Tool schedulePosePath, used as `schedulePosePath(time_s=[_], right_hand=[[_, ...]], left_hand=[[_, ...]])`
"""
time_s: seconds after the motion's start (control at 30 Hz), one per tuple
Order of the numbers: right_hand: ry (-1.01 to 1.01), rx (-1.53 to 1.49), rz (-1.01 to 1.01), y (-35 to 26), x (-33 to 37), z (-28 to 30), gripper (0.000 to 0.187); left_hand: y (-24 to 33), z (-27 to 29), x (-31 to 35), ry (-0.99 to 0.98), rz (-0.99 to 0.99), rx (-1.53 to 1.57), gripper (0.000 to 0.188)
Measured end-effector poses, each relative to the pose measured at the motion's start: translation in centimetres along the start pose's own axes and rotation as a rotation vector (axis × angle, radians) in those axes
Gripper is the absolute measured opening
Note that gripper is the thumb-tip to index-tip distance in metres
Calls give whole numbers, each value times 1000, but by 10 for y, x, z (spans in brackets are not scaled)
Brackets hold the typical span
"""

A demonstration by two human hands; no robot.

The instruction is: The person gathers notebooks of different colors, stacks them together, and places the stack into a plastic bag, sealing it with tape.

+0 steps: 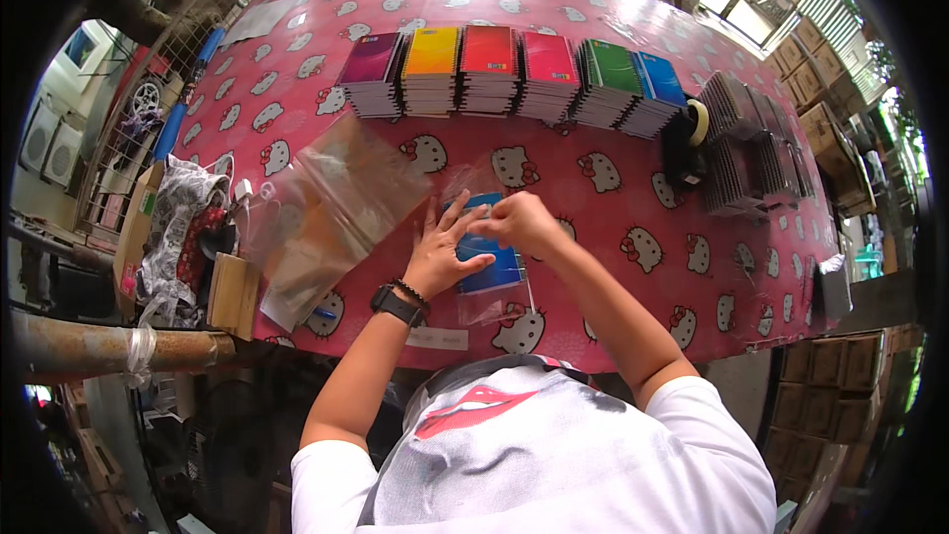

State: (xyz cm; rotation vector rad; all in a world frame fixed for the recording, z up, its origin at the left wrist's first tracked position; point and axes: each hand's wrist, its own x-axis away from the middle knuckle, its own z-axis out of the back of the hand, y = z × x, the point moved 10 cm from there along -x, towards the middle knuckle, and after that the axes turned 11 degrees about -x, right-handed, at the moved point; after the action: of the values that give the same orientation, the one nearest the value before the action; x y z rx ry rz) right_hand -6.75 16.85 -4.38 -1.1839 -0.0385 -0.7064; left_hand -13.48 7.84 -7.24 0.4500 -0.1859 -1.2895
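Note:
A blue notebook (492, 275) lies on the table in front of me, with a clear plastic bag (479, 311) around it. My left hand (443, 251) rests on its left side, fingers spread flat and thumb out across the cover. Over the upper part of the notebook, my right hand (524, 223) has its fingers pinched together at the plastic. What sits between those fingertips is hidden. Left of my left hand lies a pile of clear plastic bags (346, 193), and a blue pen (324, 313) is near its lower end.
Spiral notebooks stand in a row of colored stacks (487, 49) across the table (623, 302). Right of them are a black tape dispenser (680, 160) and more notebook stacks (736, 173). Crumpled cloth (188, 227) and a wooden block (232, 297) sit at the left edge. Cardboard boxes (830, 386) are piled at right.

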Motion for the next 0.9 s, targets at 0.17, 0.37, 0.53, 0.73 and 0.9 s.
schedulePosePath(time_s=[0.17, 0.37, 0.53, 0.73, 0.9], right_hand=[[77, 671, -86, 18, 2, 20, 60], [97, -303, 102, 101, 29, 26, 51], [-138, -586, 310, 48, 65, 2, 67], [9, -342, 600, 0, 64, 9, 82], [-85, -766, 637, -27, 66, 19, 81]], left_hand=[[9, 7, -1, -40, -2, -67, 77], [-22, 5, 56, 387, 227, 867, 71], [2, 4, 81, 210, 218, 798, 76], [49, 58, 39, 501, -77, 169, 80], [47, 67, 18, 364, -87, 693, 76]])
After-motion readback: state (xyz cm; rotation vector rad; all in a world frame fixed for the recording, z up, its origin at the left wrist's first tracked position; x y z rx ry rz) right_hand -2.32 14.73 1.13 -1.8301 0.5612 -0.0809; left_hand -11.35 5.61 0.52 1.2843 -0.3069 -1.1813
